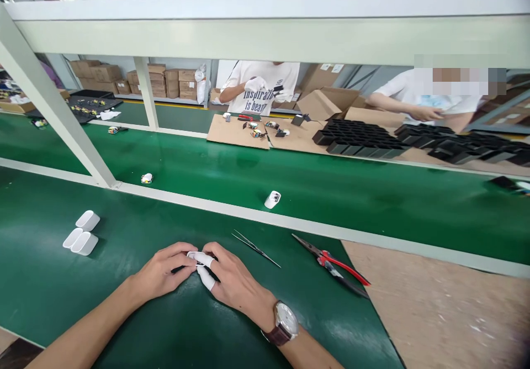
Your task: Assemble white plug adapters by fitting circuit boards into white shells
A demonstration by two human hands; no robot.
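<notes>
Bare forearms (97, 316) lead to both hands (236, 280), curled nearly closed, pinching a white casing (191, 254) between them.

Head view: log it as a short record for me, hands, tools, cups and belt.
Left hand: fingers on a small white piece, mostly hidden
Right hand: on the same piece; white covers on thumb and finger
Tweezers: on the green bench, right of the hands
Pliers: right of the tweezers
White cups: three, left of the hands
Belt: carries a white housing beyond the tweezers
</notes>
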